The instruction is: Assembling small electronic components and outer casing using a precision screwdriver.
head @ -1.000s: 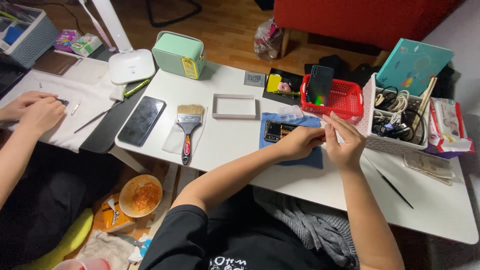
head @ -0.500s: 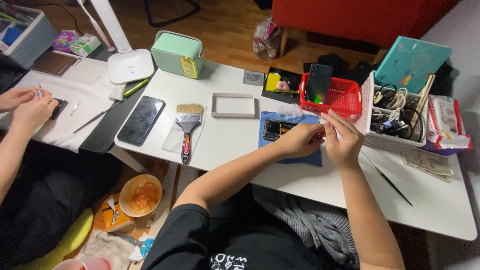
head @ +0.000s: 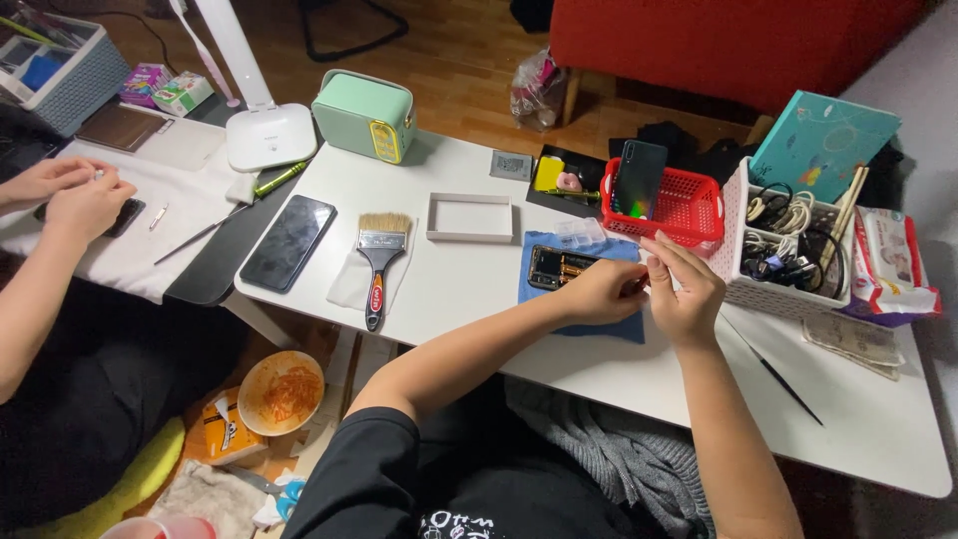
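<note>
Both hands have barely shifted, left hand (head: 599, 292) and right hand (head: 684, 289) pinching something tiny, probably fragile, above the opened phone (head: 561, 268).

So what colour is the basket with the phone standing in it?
Red. The basket shows best in the head view, just beyond the person's hands.

A: How many views?

B: One. Head-worn, it looked steeply down over the wearer's forearms onto the white table (head: 479, 299), from the near edge.

A: Facing?

B: Forward and down, toward the red sofa (head: 718, 40) at the far edge of frame. The left hand (head: 599, 291) and right hand (head: 687, 291) sat a little right of centre, at mid distance.

A: Wide?

B: Yes. It took in the wearer's lap, floor lower left, and a co-worker's hands (head: 75, 195) at the left edge. No second view to overlap.
</note>
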